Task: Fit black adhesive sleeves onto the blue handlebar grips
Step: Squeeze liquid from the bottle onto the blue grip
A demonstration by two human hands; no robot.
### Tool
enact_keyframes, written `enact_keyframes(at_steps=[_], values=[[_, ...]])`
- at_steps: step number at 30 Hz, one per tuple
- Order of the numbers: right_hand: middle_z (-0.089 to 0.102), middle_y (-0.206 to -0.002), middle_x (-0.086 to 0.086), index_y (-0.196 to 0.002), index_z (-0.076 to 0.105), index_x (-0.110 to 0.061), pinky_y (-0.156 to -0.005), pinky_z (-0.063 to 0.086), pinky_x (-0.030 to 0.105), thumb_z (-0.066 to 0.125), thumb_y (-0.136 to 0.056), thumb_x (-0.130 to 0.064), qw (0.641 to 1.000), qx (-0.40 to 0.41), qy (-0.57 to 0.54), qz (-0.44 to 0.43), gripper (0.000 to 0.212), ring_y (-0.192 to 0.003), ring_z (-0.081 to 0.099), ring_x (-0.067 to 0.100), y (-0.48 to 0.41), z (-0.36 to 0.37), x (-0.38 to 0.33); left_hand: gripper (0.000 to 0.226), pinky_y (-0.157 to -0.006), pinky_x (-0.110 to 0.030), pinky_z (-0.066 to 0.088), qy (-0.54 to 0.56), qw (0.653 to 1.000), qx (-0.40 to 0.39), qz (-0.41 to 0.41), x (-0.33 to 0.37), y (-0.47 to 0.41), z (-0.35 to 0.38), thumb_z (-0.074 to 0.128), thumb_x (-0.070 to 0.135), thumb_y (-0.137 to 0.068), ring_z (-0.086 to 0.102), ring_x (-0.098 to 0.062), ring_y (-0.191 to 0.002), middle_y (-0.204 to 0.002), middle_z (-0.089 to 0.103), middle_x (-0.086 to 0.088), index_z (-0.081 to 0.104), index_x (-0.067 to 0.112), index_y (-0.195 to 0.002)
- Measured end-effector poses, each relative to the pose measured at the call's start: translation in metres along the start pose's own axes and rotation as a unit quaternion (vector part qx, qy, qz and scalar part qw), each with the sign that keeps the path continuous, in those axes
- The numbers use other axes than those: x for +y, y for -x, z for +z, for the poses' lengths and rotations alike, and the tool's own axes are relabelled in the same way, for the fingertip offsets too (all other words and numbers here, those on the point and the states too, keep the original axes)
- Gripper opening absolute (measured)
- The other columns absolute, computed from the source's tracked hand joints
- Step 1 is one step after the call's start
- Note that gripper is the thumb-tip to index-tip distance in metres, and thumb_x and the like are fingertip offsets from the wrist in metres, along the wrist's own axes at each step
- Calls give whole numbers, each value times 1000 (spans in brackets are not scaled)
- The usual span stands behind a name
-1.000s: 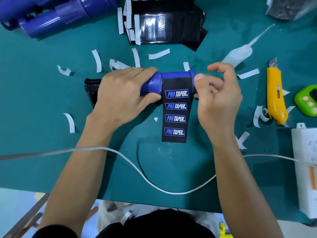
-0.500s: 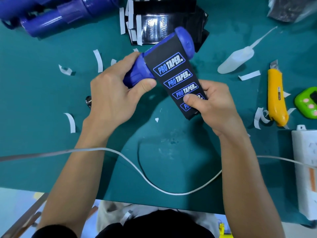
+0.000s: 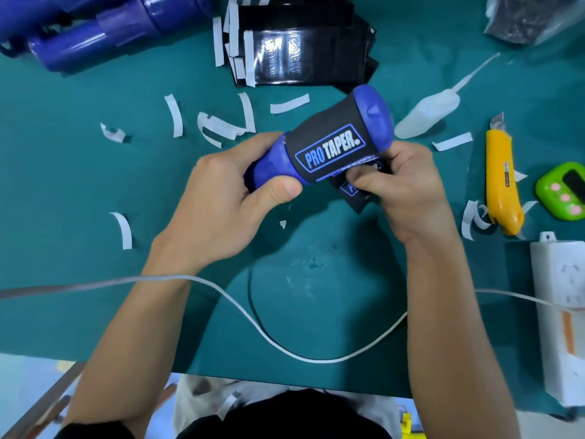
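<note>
Noted nearest the wearer a white cable (image 3: 285, 346) looping over the green mat (image 3: 95, 280), well below the blue grip (image 3: 375, 117). Found the blue grip raised off the mat and tilted, with the capped end up and to the right.

Found the left hand (image 3: 218, 198) clenched round the grip's bare lower-left end, thumb laid across the front. Found the black sleeve (image 3: 329, 147) wound round the grip's middle, logo panel facing up, upper edge just short of the cap. Found the right hand (image 3: 408, 185) just below the cap, fingers curled, pinching the sleeve's loose tail (image 3: 354, 191) against the grip's underside.

Judged as mid-wrap, with the tail not yet stuck down. Could not confirm overlap alignment under the fingers.

Recommended:
- Hold the tail taut while turning the grip with the left hand.
- Keep the sleeve edge parallel to the cap shoulder.
- Press outward from the bonded part to avoid bubbles and creases.

Recorded right of the grip a yellow utility knife (image 3: 501, 182), a green timer (image 3: 563, 191) and a white squeeze bottle (image 3: 427, 112). Recorded white backing strips (image 3: 173, 115) scattered left of and beyond the grip. Recorded farthest beyond the grip a stack of black sleeves (image 3: 300, 55) and spare blue grips (image 3: 95, 36).
</note>
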State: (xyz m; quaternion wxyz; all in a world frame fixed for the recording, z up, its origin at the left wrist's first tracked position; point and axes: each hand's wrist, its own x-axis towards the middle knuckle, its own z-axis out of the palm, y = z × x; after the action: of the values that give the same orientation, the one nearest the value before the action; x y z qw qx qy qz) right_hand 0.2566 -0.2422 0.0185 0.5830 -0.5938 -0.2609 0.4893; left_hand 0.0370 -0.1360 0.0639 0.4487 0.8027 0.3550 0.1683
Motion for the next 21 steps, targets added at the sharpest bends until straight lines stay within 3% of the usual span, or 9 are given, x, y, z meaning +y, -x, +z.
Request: enact_keyframes(at_steps=[3, 6, 10, 13, 16, 19, 21], values=[[69, -83, 17, -89, 78, 0, -72, 52, 42, 82, -67, -8, 995, -36, -89, -21, 23, -76, 60, 27, 4, -4, -4, 43, -62, -20, 43, 112, 991, -77, -12, 7, 3, 5, 48, 74, -97, 55, -9, -64, -78, 64, 7, 66, 34, -101], [78, -91, 2, -100, 81, -14, -75, 60, 38, 88, -68, -17, 982, -104, -157, -25, 32, -82, 73, 19, 10, -3, -10, 65, -62, -26, 49, 228, 963, -140, -21, 13, 10, 21, 46, 71, -98, 59, -18, -64, -82, 64, -8, 64, 9, -98], [77, -95, 11, -105, 74, -4, -78, 57, 40, 88, -78, -29, 970, -122, -211, -24, 40, -82, 71, 27, 11, -5, -15, 79, -56, -25, 45, 388, 903, -155, -103, 18, 11, 43, 44, 70, -98, 53, -18, -56, -74, 61, -4, 63, -7, -97], [77, -93, 10, -106, 73, -5, -66, 54, 33, 83, -84, -33, 967, -138, -214, -17, 37, -73, 70, 26, 12, 0, -17, 65, -49, -25, 42, 515, 813, -173, -210, 21, 8, 52, 34, 61, -104, 47, -19, -48, -66, 59, -7, 71, 9, -94], [75, -85, 4, -103, 73, -10, -63, 44, 27, 90, -74, -43, 981, -71, -181, 12, 47, -70, 63, 20, 12, 6, -16, 69, -41, -22, 37, 593, 713, -251, -278, 20, 5, 58, 30, 68, -97, 43, -14, -41, -59, 51, -4, 65, 10, -88], [73, -77, -7, -106, 63, -17, -62, 36, 31, 93, -67, -51, 988, -52, -147, 16, 59, -65, 59, 9, 14, 13, -17, 65, -38, -20, 35, 640, 640, -325, -274, 17, 3, 60, 39, 71, -93, 44, -12, -38, -57, 51, -2, 61, 11, -84], [71, -82, -4, -112, 59, -12, -69, 38, 36, 92, -66, -57, 987, -53, -150, 0, 73, -73, 60, 14, 15, 18, -23, 59, -38, -21, 34, 671, 591, -374, -244, 16, 2, 60, 52, 68, -93, 43, -13, -38, -58, 53, -1, 60, 10, -86]])
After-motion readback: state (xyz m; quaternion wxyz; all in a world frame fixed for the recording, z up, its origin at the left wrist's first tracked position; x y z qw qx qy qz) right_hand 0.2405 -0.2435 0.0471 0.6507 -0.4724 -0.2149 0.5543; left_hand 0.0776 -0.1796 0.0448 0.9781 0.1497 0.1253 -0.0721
